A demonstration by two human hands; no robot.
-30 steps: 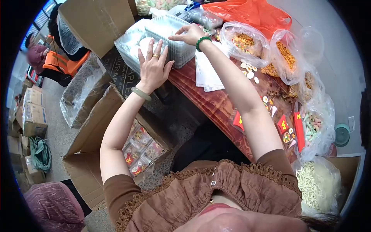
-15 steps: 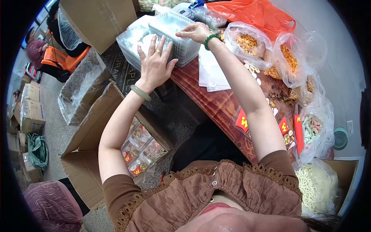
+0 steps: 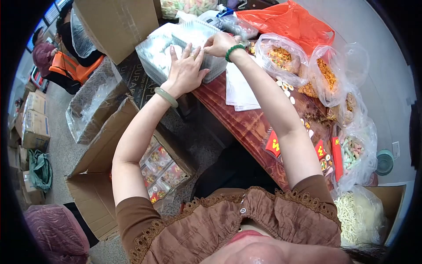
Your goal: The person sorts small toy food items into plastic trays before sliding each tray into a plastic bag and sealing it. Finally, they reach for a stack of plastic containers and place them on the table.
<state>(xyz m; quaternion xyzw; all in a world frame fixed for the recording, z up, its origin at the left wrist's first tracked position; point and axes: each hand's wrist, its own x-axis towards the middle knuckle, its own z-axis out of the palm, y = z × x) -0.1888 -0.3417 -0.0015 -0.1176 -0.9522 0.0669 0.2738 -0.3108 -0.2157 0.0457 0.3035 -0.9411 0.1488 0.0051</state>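
Nested stacks of clear plastic containers stand at the far end of the table. My left hand, with a ring and a pale bangle, rests on the stacks with its fingers stretched out. Beside it, my right hand, wearing a green bead bracelet, pinches thumb and fingertips together at the top edge of the right-hand stack. The fingers appear to grip a clear plastic container there, though its rim is hard to make out. White paper sheets lie just below my right wrist.
Bags of orange snacks and pastel candy line the table's right side, near a red plastic bag. Red cards lie on the tabletop. An open carton holds filled packs. Another person is at far left.
The camera view has shifted slightly. My left hand has slid right across the stacks, its fingertips now close to my right hand. My right hand has moved a little lower, still pinched.
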